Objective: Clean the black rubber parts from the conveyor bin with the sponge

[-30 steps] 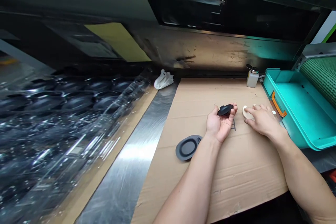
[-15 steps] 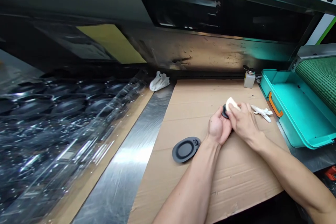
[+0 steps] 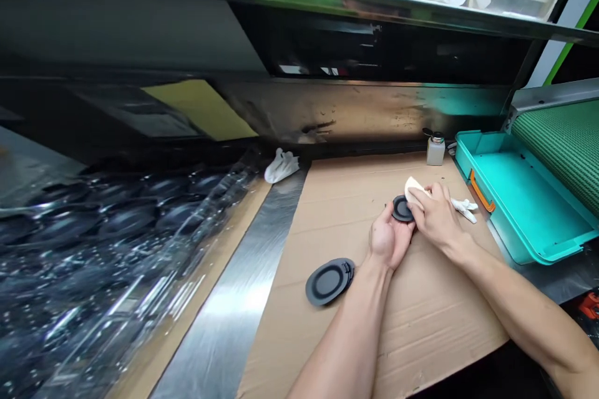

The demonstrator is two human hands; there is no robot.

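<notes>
My left hand [image 3: 389, 235], palm up, holds a small round black disc-shaped part [image 3: 401, 209] at its fingertips. A folded white cloth [image 3: 413, 189] is pinched in my right hand [image 3: 436, 215], right at the disc's right edge; whether the cloth touches it I cannot tell. Left of my left forearm, a larger dark oval part [image 3: 329, 282] with a ringed recess and a small clip-like end lies flat on the cardboard sheet [image 3: 337, 199]. Just beyond my right hand lies a crumpled white cloth or glove [image 3: 465, 209].
A teal bin [image 3: 519, 243] with an orange latch stands at the right, beside a green mesh belt [image 3: 561, 131]. A small bottle [image 3: 435, 151] with its cap flipped up is at the back. Clear plastic trays [image 3: 112, 274] of black parts fill the left. A white crumpled cloth [image 3: 281, 166] lies near them.
My right hand with the cloth has shifted slightly right off the disc, so more of the disc's face shows. The whole view has tilted up a little.
</notes>
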